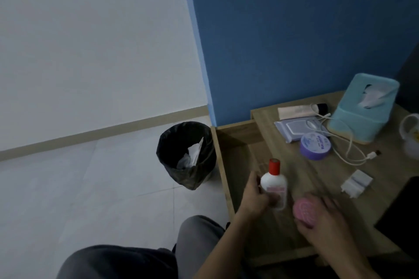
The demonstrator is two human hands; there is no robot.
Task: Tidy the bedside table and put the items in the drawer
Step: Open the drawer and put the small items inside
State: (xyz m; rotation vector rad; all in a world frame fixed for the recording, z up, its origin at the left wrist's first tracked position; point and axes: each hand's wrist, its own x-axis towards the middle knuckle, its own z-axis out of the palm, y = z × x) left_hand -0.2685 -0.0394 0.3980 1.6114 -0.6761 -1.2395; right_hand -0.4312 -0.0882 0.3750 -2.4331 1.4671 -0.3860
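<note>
Left hand (254, 199): lower centre-right of the frame. Fingers and thumb are wrapped round the lower body of the white bottle (274, 184). The hand is holding, not spread.
White bottle: upright, red cap on top, pinkish label low on its body. It looks lifted clear of the wood, though blur hides its base. Judged carried upright so it can be stood down without tipping.
Right hand (324, 222): lower right, just right of the bottle. Fingers curl over the pink round object (302, 209) and cover its right side.
Pink round object: ridged face turned up and left. Possibly a small brush; too blurred to tell.
Drawer (221, 165): appears pulled out toward the lower left, with a dark interior below the table's top. Both hands seem to be over its near part, but the top's front edge is smeared.
Bedside table (317, 176): right of centre, against the blue wall.
Still on top: teal tissue box (362, 106) at upper right. Left of it lie a tube (294, 111) and a wipes pack (292, 130). The purple tin (314, 146) is just below the pack. The white cable (350, 149) loops from the wipes pack to lower right. The white charger plug (356, 183) is nearest the right hand.
Relation to the hands: both held items are in grip. The rest lie up and to the right, well apart from the left hand.
Stage (judgement): early, since most items are not yet stowed.
</note>
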